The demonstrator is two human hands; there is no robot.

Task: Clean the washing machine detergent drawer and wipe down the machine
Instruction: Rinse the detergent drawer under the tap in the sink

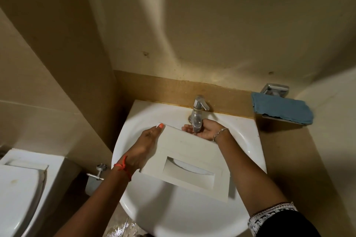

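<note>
Left hand (143, 147) is clamped on the left edge of the white rigid plastic detergent drawer (185, 158), held over the white ceramic basin (248, 136). Right hand (204, 130) is cupped under the chrome tap (198, 114), grasping nothing. Drawer judged light, stiff, slippery when wet (side edges best gripped). Basin rim sits close; open room above.

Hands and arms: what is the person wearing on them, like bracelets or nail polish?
The left hand has orange polish on the thumbnail, and a red-orange thread is tied around that wrist. The right hand has a thin silver chain bracelet on its wrist. Higher up the right arm is a black sleeve with a white patterned cuff. The forearms are bare.
</note>
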